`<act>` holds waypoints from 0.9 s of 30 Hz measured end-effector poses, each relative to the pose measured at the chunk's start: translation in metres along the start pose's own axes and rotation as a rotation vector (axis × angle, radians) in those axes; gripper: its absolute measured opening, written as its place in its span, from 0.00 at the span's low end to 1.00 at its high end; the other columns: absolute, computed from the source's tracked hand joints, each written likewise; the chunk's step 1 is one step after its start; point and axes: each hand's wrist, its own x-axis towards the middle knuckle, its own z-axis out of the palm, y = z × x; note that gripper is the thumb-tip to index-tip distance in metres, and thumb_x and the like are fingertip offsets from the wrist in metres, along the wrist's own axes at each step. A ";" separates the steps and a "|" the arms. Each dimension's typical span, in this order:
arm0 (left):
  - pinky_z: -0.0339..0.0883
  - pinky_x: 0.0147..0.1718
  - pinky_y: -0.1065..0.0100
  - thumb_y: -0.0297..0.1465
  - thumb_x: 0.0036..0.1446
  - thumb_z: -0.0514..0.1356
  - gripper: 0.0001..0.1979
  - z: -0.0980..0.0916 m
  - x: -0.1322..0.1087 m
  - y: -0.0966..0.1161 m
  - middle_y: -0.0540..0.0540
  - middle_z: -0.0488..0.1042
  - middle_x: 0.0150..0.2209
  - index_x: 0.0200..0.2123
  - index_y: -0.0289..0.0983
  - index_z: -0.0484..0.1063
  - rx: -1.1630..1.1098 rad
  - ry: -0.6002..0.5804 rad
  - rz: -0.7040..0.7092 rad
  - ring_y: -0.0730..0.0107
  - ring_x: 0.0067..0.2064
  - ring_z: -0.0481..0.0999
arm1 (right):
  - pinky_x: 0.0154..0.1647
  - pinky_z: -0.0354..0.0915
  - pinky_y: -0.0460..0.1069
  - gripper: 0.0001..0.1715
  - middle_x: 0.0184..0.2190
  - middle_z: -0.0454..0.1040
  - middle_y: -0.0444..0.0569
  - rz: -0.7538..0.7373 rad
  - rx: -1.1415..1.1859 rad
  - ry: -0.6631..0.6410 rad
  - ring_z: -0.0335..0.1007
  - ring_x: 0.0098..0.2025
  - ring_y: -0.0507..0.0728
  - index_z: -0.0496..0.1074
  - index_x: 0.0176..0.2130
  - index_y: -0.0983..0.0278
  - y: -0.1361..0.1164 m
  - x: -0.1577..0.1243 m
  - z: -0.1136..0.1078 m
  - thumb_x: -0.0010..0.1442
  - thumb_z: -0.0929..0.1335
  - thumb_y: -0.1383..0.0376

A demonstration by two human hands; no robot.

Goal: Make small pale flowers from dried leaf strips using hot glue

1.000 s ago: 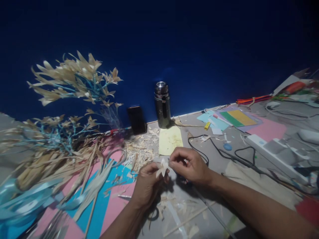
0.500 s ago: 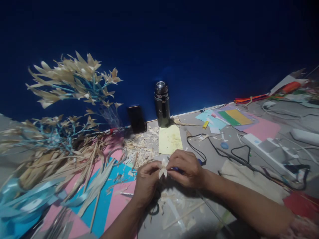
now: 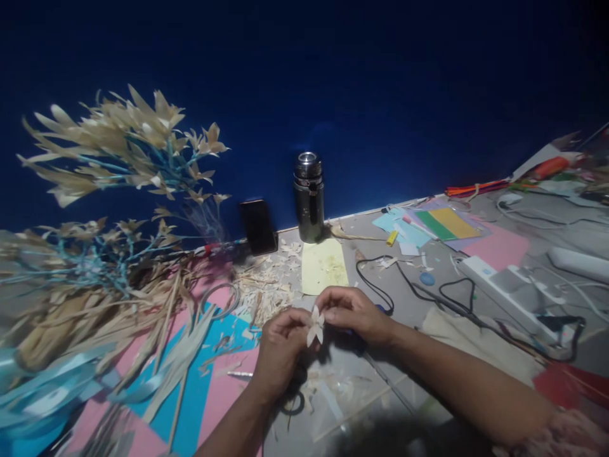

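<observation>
My left hand [image 3: 278, 352] and my right hand [image 3: 354, 314] meet over the grey table, both pinching a small pale straw flower [image 3: 314, 325] between their fingertips. Its petals spread out between the two hands. A dark blue tool handle [image 3: 380, 310] lies under my right hand; whether the fingers grip it I cannot tell. Straw cuttings [image 3: 266, 289] lie just beyond the hands, and loose strips and scraps [image 3: 333, 393] lie under my wrists.
Bunches of finished straw flowers on blue stems [image 3: 124, 146] stand at the left over pink and blue paper [image 3: 200, 387]. A steel flask [image 3: 309, 197], a phone [image 3: 258, 226] and a yellow sheet [image 3: 325, 266] sit behind. Black cables [image 3: 419, 289], a white power strip [image 3: 504, 282] and coloured paper [image 3: 447, 225] lie to the right.
The view has shifted slightly. Both hands stay together on the flower, turning it so its petals now hang lower between the fingers.
</observation>
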 end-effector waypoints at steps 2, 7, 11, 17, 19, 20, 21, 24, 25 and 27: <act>0.65 0.22 0.74 0.36 0.46 0.75 0.13 -0.001 0.001 -0.002 0.50 0.76 0.19 0.27 0.36 0.76 0.027 -0.010 0.014 0.73 0.21 0.72 | 0.24 0.51 0.45 0.21 0.24 0.68 0.41 0.018 -0.040 -0.003 0.56 0.24 0.48 0.75 0.34 0.66 -0.001 0.000 0.000 0.53 0.76 0.51; 0.66 0.24 0.72 0.35 0.47 0.74 0.12 0.002 0.001 -0.001 0.49 0.77 0.21 0.28 0.36 0.77 0.040 -0.023 0.031 0.73 0.22 0.73 | 0.23 0.49 0.44 0.22 0.21 0.67 0.40 0.070 -0.072 0.050 0.55 0.22 0.48 0.73 0.29 0.66 -0.003 0.001 0.000 0.51 0.77 0.51; 0.66 0.24 0.72 0.37 0.48 0.74 0.13 0.004 0.000 0.002 0.49 0.76 0.19 0.29 0.36 0.76 0.044 -0.027 0.012 0.72 0.21 0.72 | 0.22 0.47 0.44 0.20 0.19 0.65 0.39 0.080 -0.052 0.051 0.54 0.21 0.47 0.73 0.28 0.66 -0.002 0.002 -0.001 0.48 0.78 0.53; 0.64 0.26 0.73 0.38 0.52 0.72 0.13 0.008 -0.003 0.003 0.49 0.76 0.19 0.31 0.35 0.77 0.034 -0.042 0.017 0.74 0.22 0.72 | 0.18 0.46 0.42 0.19 0.18 0.68 0.40 0.184 0.203 0.050 0.53 0.17 0.45 0.72 0.27 0.67 0.006 0.006 -0.002 0.46 0.78 0.57; 0.64 0.27 0.73 0.39 0.54 0.71 0.13 0.009 -0.003 0.003 0.48 0.76 0.19 0.31 0.35 0.77 -0.018 -0.059 0.013 0.74 0.23 0.72 | 0.18 0.45 0.42 0.18 0.18 0.69 0.41 0.235 0.277 0.039 0.51 0.17 0.44 0.72 0.27 0.67 0.009 0.007 -0.002 0.46 0.78 0.58; 0.65 0.28 0.73 0.40 0.55 0.70 0.13 0.010 -0.003 0.003 0.48 0.77 0.19 0.32 0.35 0.77 -0.049 -0.067 0.014 0.73 0.23 0.73 | 0.17 0.45 0.41 0.18 0.18 0.69 0.41 0.255 0.303 0.039 0.51 0.17 0.44 0.71 0.27 0.66 0.010 0.008 -0.002 0.45 0.79 0.59; 0.65 0.28 0.73 0.41 0.57 0.69 0.13 0.010 -0.003 0.003 0.48 0.77 0.20 0.32 0.36 0.77 -0.077 -0.077 0.016 0.73 0.23 0.73 | 0.17 0.45 0.41 0.18 0.18 0.69 0.41 0.268 0.321 0.042 0.50 0.17 0.44 0.71 0.27 0.66 0.011 0.008 -0.001 0.45 0.79 0.59; 0.66 0.28 0.72 0.41 0.55 0.70 0.14 0.011 -0.003 0.003 0.47 0.78 0.21 0.34 0.36 0.77 -0.114 -0.091 0.019 0.72 0.24 0.74 | 0.18 0.45 0.41 0.18 0.18 0.70 0.41 0.258 0.306 0.061 0.51 0.17 0.44 0.71 0.27 0.66 0.012 0.009 0.000 0.44 0.79 0.59; 0.66 0.27 0.72 0.40 0.53 0.71 0.14 0.011 -0.003 0.003 0.48 0.78 0.21 0.34 0.36 0.77 -0.110 -0.086 0.014 0.72 0.23 0.74 | 0.18 0.46 0.41 0.18 0.19 0.70 0.41 0.239 0.278 0.067 0.52 0.17 0.44 0.71 0.27 0.66 0.012 0.008 0.001 0.45 0.78 0.59; 0.66 0.25 0.72 0.37 0.49 0.74 0.14 0.012 -0.003 0.004 0.48 0.77 0.21 0.33 0.35 0.77 -0.124 -0.065 -0.012 0.72 0.22 0.73 | 0.19 0.47 0.42 0.17 0.19 0.69 0.41 0.179 0.186 0.078 0.53 0.18 0.45 0.72 0.27 0.66 0.010 0.007 0.002 0.47 0.78 0.58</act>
